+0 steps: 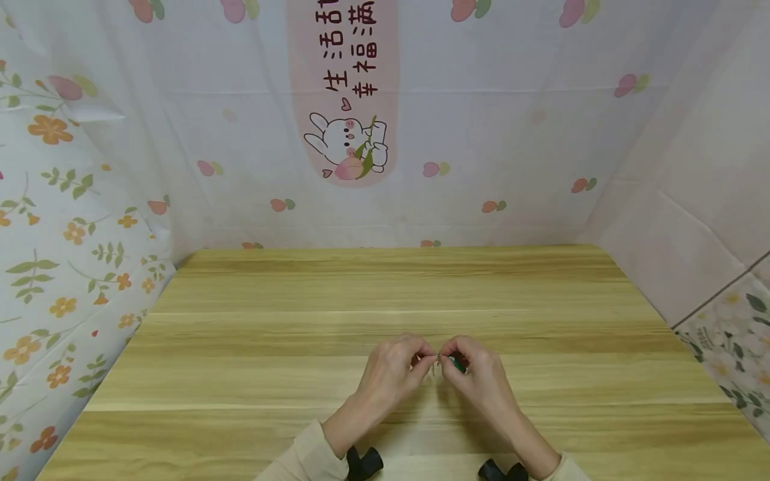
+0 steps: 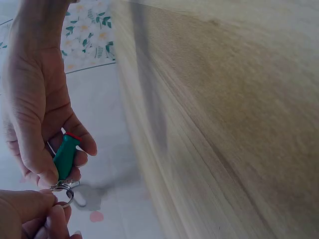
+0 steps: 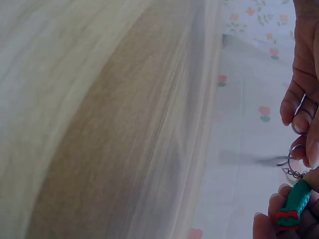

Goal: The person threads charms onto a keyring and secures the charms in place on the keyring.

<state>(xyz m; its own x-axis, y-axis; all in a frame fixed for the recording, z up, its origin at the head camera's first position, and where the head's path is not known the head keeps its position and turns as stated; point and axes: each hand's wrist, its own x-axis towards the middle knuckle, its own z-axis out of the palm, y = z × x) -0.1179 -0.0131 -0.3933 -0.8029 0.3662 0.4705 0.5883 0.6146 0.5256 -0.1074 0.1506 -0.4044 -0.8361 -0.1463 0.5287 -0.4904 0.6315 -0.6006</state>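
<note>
A keychain with a small green charm [image 3: 298, 196], its end red and lip-shaped, is held between both hands above the table. My left hand [image 1: 391, 367] pinches the metal split ring [image 2: 71, 197] between thumb and fingertips. Across from it, my right hand [image 1: 482, 375] holds the charm's ring end with thumb and forefinger, the other fingers curled behind the green body. Short chain links [image 3: 295, 174] join ring and charm. In the head view the charm is mostly hidden by the right hand. A small metal clasp hangs by the ring; its exact form is too small to tell.
The wood-grain table [image 1: 385, 287] spreads out under the hands. Printed curtains [image 1: 481, 133] with fruit and flowers stand behind it and at both sides. Black wrist-worn gear [image 1: 365, 463] shows at the bottom edge, by each forearm.
</note>
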